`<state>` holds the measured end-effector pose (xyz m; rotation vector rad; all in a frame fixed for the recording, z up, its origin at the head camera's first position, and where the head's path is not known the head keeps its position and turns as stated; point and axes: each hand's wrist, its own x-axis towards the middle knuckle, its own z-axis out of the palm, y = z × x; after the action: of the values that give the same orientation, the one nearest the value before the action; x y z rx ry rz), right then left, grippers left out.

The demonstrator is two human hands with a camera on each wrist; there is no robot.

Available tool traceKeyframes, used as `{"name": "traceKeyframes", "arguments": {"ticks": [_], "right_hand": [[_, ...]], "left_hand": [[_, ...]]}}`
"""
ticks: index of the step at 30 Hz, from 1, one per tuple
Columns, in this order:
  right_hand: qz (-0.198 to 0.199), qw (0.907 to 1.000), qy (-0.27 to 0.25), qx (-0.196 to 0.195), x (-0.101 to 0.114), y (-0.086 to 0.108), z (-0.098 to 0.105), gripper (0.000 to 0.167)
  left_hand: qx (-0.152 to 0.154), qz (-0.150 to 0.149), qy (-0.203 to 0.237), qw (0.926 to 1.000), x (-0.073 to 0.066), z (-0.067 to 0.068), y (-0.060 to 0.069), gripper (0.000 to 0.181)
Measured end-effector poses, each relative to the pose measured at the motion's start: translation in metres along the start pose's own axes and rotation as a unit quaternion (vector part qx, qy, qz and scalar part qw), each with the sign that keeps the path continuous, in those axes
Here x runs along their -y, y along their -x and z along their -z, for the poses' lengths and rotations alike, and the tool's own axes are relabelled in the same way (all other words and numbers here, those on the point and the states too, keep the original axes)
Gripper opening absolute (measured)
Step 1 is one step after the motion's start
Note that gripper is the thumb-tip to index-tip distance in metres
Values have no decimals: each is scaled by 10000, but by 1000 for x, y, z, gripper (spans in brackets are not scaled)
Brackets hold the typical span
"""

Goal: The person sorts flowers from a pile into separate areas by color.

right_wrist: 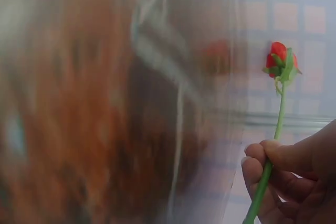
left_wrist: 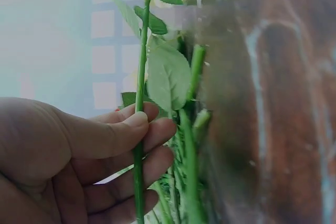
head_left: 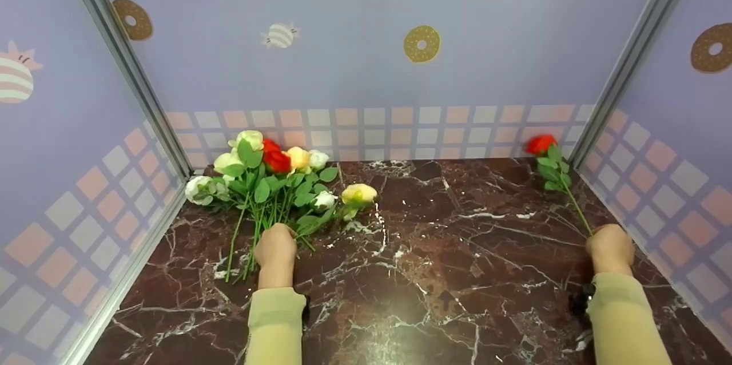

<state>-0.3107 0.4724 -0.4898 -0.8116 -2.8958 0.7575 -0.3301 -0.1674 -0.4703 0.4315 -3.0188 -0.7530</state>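
Observation:
On the left side of the table, my left hand pinches one green flower stem between thumb and fingers, over the lower end of a pile of roses. Which bloom tops that stem I cannot tell. The pile mixes red roses, white roses, pale yellow-green roses and an orange-yellow rose, heads towards the back wall. Far to the right, my right hand holds a single red rose by its stem, its head pointing to the back.
A yellow rose lies at the pile's right edge, beside a small white rose. The dark red marble table is bounded by a patterned back wall and side walls with metal corner strips.

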Motion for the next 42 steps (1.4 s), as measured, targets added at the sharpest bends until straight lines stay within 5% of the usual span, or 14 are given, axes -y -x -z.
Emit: {"name": "traceKeyframes", "arguments": {"ticks": [7, 12, 18, 25, 27, 35, 42], "right_hand": [[-210, 9992, 209, 261, -9, -9, 3, 42], [-204, 9987, 302, 347, -10, -9, 2, 41], [-173, 9984, 315, 429, -10, -9, 1, 44], [-48, 9990, 313, 299, -14, -7, 2, 32], [-20, 9991, 281, 319, -14, -7, 2, 29], [63, 9999, 68, 81, -6, 0, -1, 36], [906, 9917, -348, -840, 47, 20, -18, 41]], "left_hand": [[-200, -322, 559, 9977, -9, 5, 5, 27], [-14, -437, 1632, 9856, -18, 5, 6, 27], [438, -621, 3279, 9417, -28, -4, 4, 26], [1000, -454, 4793, 8707, -42, -13, 2, 26], [1082, -465, 5014, 8572, -44, -15, 3, 24], [1185, -621, 5459, 8271, -51, -22, 6, 22], [1249, -719, 5582, 8171, -55, -26, 7, 27]]}}
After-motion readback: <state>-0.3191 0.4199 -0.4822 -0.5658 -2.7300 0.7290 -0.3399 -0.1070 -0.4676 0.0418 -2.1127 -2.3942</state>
